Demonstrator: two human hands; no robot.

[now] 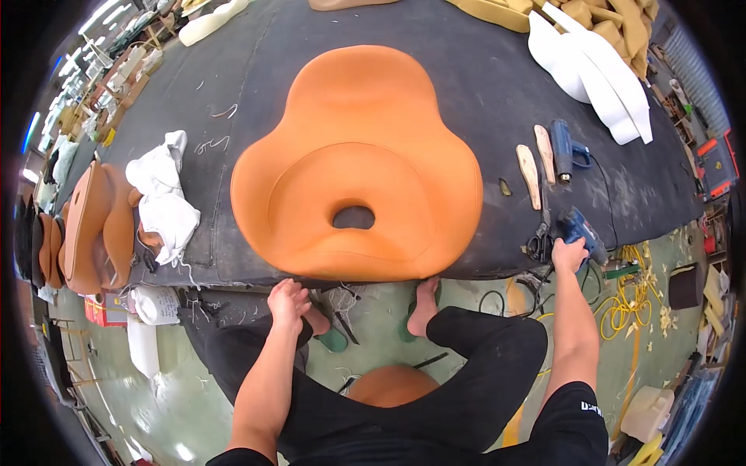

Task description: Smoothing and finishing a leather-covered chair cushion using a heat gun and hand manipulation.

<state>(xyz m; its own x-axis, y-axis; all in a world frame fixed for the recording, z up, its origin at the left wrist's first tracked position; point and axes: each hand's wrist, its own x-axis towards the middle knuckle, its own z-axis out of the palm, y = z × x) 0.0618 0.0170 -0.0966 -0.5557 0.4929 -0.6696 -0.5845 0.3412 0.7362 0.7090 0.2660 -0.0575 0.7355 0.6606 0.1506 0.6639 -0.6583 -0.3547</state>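
An orange upholstered seat shell point(357, 163) with an oval hole lies on the dark worktable in front of me. Near the front right edge of the table, my right hand point(571, 255) is wrapped round a blue heat gun point(583, 234). Below the front edge, over my left knee, is my left hand point(288, 301), its fingers loosely curled with nothing visible in them. Black-handled scissors point(538, 242) lie just left of the heat gun. Beyond them are a second blue heat gun point(561, 151) and two wooden-looking flat tools point(529, 172).
On the left stand several brown and orange upholstered pieces point(97, 225) beside a white cloth point(165, 202). White foam shapes point(590, 74) and yellow foam pieces point(598, 23) lie at the far right. Yellow cable point(625, 307) coils on the green floor.
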